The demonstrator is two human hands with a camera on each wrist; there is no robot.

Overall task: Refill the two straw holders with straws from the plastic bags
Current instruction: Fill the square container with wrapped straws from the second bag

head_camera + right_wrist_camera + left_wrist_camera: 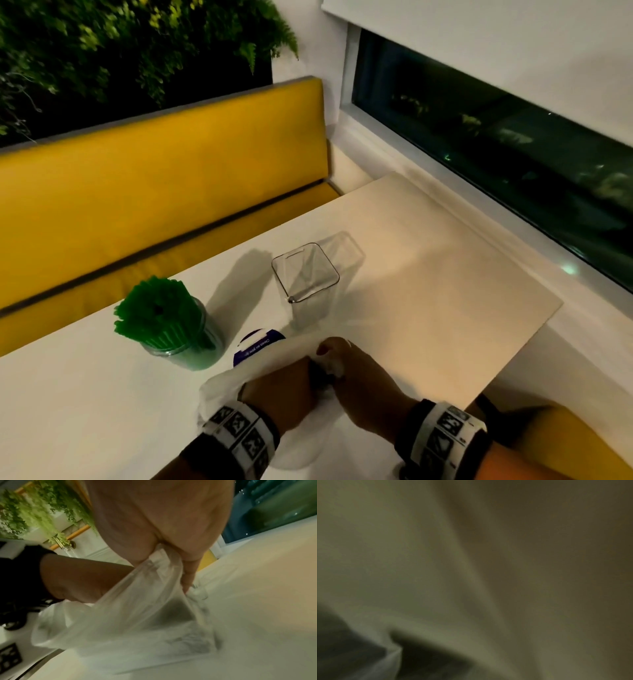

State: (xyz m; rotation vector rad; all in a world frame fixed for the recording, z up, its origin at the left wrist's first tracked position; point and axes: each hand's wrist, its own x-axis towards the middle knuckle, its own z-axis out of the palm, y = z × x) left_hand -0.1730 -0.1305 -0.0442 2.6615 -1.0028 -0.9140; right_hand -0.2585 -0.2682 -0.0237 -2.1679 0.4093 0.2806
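Head view: two straw holders (305, 274), one bag (260, 363).

You see bright green plastic straws (156, 310), a clear square plastic holder (305, 272), a translucent white plastic bag (130, 616) and a mustard-yellow padded bench (164, 164).

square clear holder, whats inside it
The square clear holder holds no straws; only its bare walls and base show. Its lower front is hidden behind the plastic bag.
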